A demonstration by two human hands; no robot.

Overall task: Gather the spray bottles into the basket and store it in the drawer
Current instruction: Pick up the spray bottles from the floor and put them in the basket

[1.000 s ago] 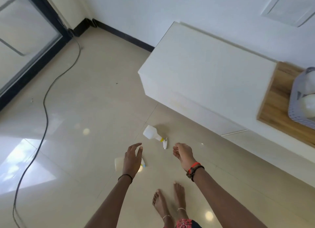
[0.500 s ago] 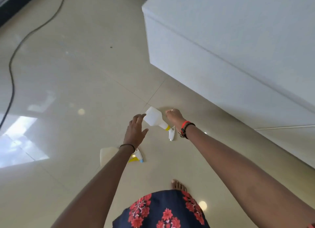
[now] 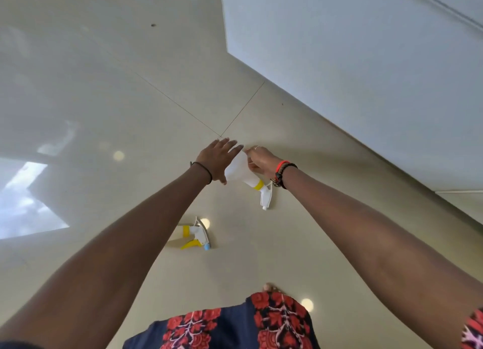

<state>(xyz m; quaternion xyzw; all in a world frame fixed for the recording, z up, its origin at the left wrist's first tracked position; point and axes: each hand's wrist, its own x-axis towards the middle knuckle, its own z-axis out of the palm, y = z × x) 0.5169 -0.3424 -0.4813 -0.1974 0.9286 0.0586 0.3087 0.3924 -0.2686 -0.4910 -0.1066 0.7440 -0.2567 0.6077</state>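
A white spray bottle (image 3: 239, 172) with a yellow collar and white trigger head lies on the tiled floor, nozzle pointing toward me. My right hand (image 3: 261, 160) is closed around its body from the right. My left hand (image 3: 218, 158) rests flat against the bottle's left side, fingers spread. A second spray bottle (image 3: 194, 235), with a yellow collar, yellow trigger and blue nozzle tip, lies on the floor closer to me; my left forearm hides most of its body. The basket is out of view.
A long white cabinet (image 3: 352, 74) runs along the right, its front face just beyond my right hand. Glossy beige floor tiles (image 3: 117, 100) stretch to the left. My patterned skirt (image 3: 235, 325) and toes show at the bottom.
I have bent lower toward the floor. My right hand has closed on the far white bottle, and my left hand has moved up against its other side.
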